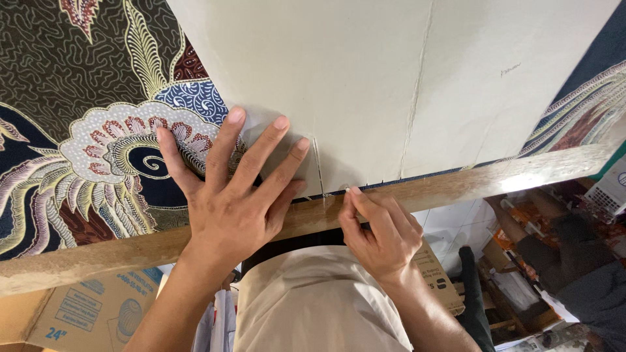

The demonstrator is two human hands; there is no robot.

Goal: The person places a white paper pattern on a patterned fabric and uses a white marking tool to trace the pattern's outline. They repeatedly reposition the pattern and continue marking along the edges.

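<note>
A large cream paper pattern lies on dark batik cloth with feather and flower motifs, spread over a table. My left hand presses flat with fingers spread, partly on the cloth and partly on the pattern's lower left corner. My right hand pinches at the pattern's bottom edge near a short slit, right at the table's wooden edge. Whatever small thing the fingers hold is too small to make out.
Below the table edge are my beige-clad lap, a cardboard box at the left, another box by my right wrist, and cluttered goods on the floor at the right.
</note>
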